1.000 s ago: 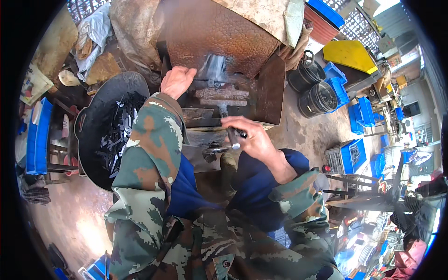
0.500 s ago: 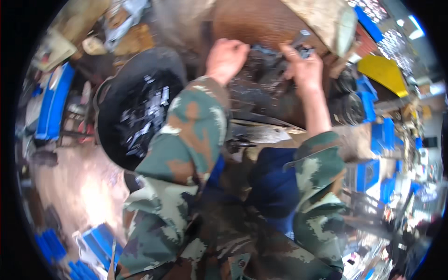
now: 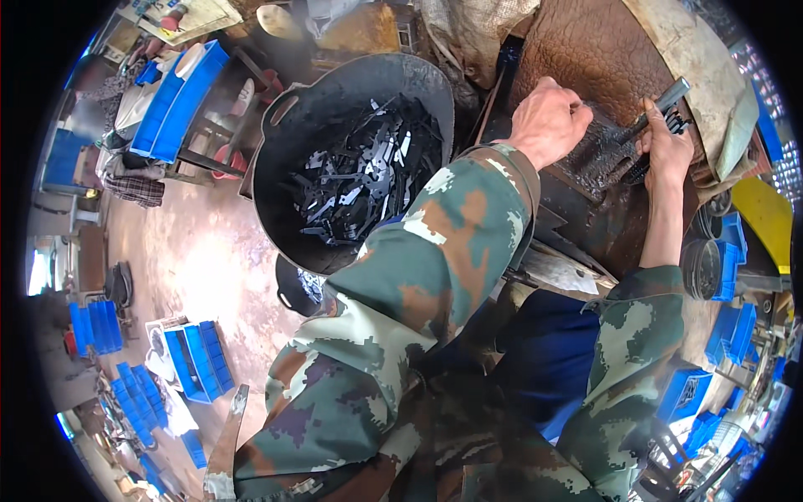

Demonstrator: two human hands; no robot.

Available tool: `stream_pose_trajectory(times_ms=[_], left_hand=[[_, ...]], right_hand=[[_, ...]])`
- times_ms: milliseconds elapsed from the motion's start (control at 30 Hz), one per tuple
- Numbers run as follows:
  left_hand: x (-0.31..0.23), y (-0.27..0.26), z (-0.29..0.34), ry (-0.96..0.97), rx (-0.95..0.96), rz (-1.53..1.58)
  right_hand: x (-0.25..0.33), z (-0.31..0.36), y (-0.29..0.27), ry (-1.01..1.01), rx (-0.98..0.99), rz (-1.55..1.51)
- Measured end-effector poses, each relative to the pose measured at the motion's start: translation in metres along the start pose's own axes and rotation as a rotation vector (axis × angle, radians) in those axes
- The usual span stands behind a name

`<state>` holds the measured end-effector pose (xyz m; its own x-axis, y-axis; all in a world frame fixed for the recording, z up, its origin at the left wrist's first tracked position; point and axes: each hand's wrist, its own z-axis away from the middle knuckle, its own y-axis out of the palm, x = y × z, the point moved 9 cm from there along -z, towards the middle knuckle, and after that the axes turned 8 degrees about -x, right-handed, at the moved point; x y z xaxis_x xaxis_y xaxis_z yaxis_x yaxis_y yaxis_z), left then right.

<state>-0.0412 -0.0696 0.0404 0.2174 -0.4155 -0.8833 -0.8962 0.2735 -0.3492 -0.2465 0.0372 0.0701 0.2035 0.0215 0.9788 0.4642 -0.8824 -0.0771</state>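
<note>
My left hand (image 3: 548, 124) is over the brown, wet-looking bench top (image 3: 585, 46), its fingers curled closed. Whatever they may pinch is hidden. To its right, my right hand (image 3: 667, 155) is closed on a grey metal rod (image 3: 674, 94), which slants up and to the right from between thumb and fingers. Small dark metal pieces (image 3: 679, 122) show beside its fingers, and their exact shape is unclear. Left of my left forearm stands a black tub (image 3: 280, 180) with handle holes, holding many thin, dark metal blade-like pieces (image 3: 364, 180).
A smaller black bucket (image 3: 293, 297) stands below the tub. Blue bins (image 3: 196, 360) sit on the floor at left, with a long blue tray (image 3: 180, 100) on a stand farther off. Pale sacking (image 3: 703, 58) borders the bench. Round black containers (image 3: 701, 268) stand at right.
My view has swung left, so the tub, bench and both hands appear farther right. Both hands stay over the bench, the right one still gripping the rod.
</note>
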Motion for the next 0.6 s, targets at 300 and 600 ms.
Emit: stream_pose_trajectory(times_ms=[300,600], left_hand=[[0.022,-0.113,-0.029,0.144,0.111,-0.199],[0.244,-0.204,-0.006,-0.354,0.288,-0.596]], right_hand=[[0.000,-0.005,0.000,-0.025,0.007,0.041],[-0.010,-0.012,-0.014,-0.025,-0.003,0.051]])
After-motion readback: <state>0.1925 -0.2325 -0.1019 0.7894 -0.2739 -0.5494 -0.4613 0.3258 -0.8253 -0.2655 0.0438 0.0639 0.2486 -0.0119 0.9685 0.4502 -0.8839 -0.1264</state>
